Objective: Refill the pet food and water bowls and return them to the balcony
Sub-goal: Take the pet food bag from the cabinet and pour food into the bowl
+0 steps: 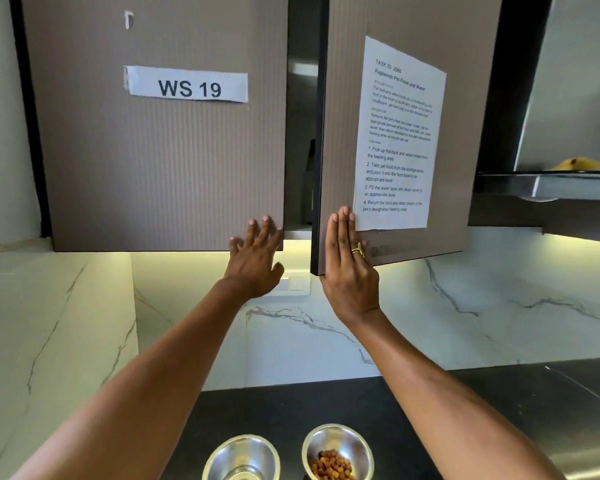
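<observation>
- I see both arms stretched up toward the wall cupboard.
- Left hand (253, 258): fingers spread, tips flat on the left door (160, 150) at its lower corner, gripping nothing.
- Right hand (349, 268): fingers straight and together, flat against the right door (340, 133), which stands ajar; nothing gripped.
- Far below the fingers, on the counter (465, 410), an empty bowl (241, 457) sits beside the kibble bowl (336, 452).
</observation>
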A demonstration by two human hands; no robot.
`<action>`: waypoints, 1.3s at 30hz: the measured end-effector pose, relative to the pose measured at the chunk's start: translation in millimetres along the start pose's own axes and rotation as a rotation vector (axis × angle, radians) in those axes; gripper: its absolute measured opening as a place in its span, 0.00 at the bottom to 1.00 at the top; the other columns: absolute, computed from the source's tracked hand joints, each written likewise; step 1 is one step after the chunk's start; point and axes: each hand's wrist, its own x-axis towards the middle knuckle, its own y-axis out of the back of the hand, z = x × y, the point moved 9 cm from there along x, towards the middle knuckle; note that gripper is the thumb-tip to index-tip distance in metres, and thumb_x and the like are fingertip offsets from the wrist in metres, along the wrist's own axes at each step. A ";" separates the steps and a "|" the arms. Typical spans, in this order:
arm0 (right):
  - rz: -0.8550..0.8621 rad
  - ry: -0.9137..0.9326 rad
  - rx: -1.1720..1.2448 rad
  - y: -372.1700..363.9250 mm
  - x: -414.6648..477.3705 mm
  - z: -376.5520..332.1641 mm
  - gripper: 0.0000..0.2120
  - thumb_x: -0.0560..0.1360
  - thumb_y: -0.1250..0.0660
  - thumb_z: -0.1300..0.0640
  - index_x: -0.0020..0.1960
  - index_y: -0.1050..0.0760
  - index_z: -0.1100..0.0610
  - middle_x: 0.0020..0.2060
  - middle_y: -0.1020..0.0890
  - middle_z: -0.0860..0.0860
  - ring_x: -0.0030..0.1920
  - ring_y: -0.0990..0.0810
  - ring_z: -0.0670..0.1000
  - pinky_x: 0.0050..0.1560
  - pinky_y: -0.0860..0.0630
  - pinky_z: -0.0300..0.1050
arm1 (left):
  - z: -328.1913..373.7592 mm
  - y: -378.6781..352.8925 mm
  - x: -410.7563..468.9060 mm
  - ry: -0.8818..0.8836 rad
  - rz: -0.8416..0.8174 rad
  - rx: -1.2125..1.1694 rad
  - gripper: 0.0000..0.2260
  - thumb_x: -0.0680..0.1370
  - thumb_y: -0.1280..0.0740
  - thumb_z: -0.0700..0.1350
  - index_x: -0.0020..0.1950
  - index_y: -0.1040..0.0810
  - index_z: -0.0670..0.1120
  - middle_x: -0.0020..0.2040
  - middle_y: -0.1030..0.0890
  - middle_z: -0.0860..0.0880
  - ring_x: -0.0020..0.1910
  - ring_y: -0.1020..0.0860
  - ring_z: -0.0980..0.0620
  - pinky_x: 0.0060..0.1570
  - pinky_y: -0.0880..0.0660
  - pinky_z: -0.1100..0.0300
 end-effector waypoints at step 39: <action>0.142 -1.105 0.988 155.3 -167.8 390.2 0.16 0.74 0.24 0.69 0.60 0.20 0.70 0.52 0.13 0.61 0.47 0.12 0.42 0.53 0.15 0.40 | 351.6 19.9 -79.2 -0.186 -0.040 -0.299 0.35 0.81 0.36 0.38 0.83 0.48 0.56 0.82 0.40 0.49 0.80 0.39 0.43 0.74 0.36 0.46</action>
